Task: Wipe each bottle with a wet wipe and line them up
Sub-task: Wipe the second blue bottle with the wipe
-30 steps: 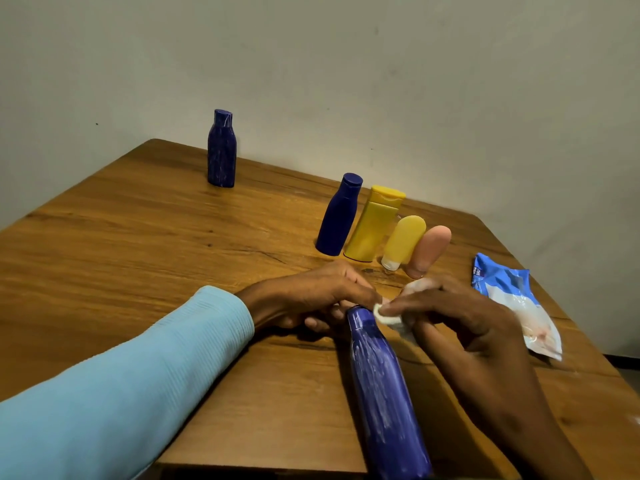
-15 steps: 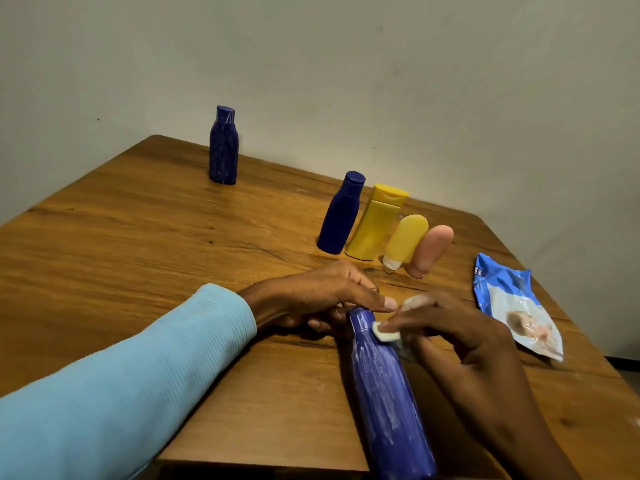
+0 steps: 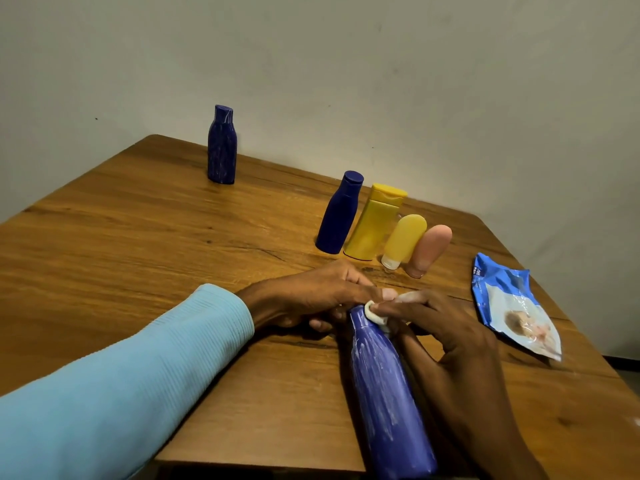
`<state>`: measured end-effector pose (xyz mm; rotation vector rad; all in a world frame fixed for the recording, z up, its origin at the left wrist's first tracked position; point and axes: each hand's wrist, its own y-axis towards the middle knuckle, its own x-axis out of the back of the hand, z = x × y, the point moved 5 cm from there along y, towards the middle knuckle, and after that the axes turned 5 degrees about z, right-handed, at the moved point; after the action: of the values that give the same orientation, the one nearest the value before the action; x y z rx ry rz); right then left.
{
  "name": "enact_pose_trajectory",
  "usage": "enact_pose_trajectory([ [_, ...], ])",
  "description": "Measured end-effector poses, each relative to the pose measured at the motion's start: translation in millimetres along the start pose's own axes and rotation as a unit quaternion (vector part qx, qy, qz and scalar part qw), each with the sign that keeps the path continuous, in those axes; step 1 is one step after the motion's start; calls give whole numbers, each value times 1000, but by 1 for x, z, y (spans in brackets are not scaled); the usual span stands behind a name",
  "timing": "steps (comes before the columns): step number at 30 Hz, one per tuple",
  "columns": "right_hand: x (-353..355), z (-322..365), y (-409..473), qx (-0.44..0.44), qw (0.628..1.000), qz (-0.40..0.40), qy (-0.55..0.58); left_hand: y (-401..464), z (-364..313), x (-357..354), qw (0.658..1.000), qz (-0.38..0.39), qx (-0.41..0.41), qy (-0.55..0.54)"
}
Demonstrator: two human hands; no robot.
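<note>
Your right hand is pinching a wadded white wet wipe against the cap end of the big blue bottle, which your left hand grips at the neck near the bench front edge. Four more bottles sit lined up behind, another blue bottle stands far left, wipes pack lies right.
</note>
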<state>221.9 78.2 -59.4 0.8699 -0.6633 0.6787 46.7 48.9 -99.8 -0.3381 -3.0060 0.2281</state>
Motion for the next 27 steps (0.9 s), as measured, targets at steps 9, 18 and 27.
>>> enact_pose_trajectory([
  [9,10,-3,2,-59,979,49,191,0,1,-1,1000,7,11,28],
  [18,-4,25,5,65,994,54,-72,0,4,2,999,-5,26,30],
  [27,24,25,1,48,996,68,-33,3,4,2,997,-7,46,68],
])
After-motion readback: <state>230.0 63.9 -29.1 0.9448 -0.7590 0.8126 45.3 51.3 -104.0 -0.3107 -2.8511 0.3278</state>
